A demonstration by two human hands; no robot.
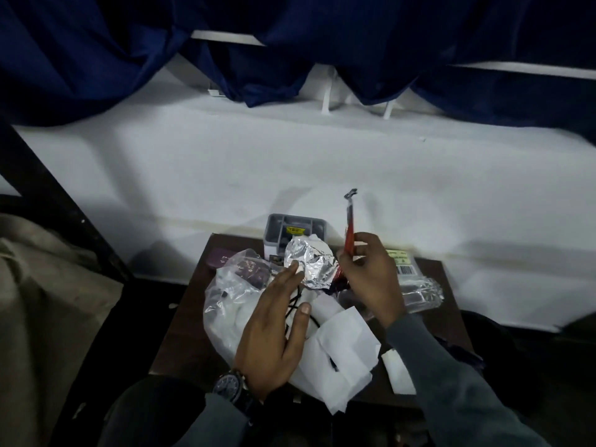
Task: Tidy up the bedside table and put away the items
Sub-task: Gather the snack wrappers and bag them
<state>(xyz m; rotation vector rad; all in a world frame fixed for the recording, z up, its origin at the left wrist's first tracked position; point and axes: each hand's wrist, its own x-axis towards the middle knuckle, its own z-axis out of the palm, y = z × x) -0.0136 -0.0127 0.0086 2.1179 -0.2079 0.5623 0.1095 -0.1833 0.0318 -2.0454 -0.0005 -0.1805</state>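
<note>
Head view.

- Blue curtain (96, 53): upper frame, draped over a white wall.
- Dark tabletop (190, 343): lower centre, crowded.
- Clear plastic bag (225, 304): left of centre, crumpled, covering a purple item.
- White paper sheets (345, 346): lower centre, overlapping the bag's edge.
- Left hand (274, 330): above the bag, grip slack, fingers straight, a fingertip touching the crumpled foil (309, 262) at centre.
- Right hand (371, 275): right of the foil, grip pinching a red wrapper (349, 227) held upright.
- Grey box (277, 227): back edge of the tabletop, partly hidden by the foil.
- Clear barcode-labelled packet (416, 285): right, partly behind the right hand.
- Black cable (292, 309): under the left hand.
</note>
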